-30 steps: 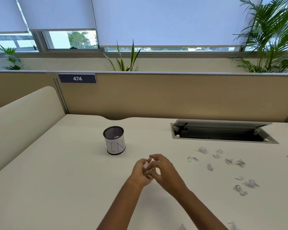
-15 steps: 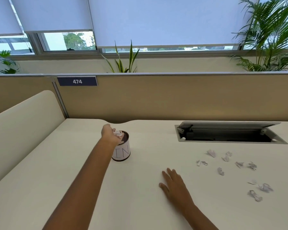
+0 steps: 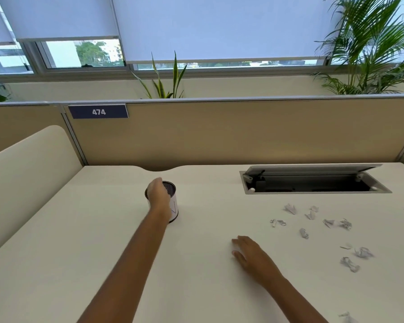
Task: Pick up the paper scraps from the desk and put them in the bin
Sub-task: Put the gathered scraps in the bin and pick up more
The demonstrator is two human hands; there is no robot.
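A small round bin (image 3: pixel 172 201) with a dark mesh rim and a white label stands on the cream desk (image 3: pixel 79 241), left of centre. My left hand (image 3: pixel 157 194) hovers over the bin's left rim, back towards me, with its fingers bent down out of sight; no scrap shows in it. Palm down on the desk, my right hand (image 3: pixel 250 252) lies nearer to me with fingers apart and nothing in it. Several crumpled paper scraps (image 3: pixel 304 233) are scattered to its right, one (image 3: pixel 349 264) closer to the front.
An open cable hatch (image 3: pixel 313 183) with a raised lid is sunk into the desk at the back right. A tan partition (image 3: pixel 219 136) with a "474" label (image 3: pixel 98 111) runs along the back. A cream side divider (image 3: pixel 21 164) borders the left.
My hands parted from the desk centre; the left one carried a scrap to the bin and now sits lower over its rim, scrap out of sight. The right hand settled flat on the desk.
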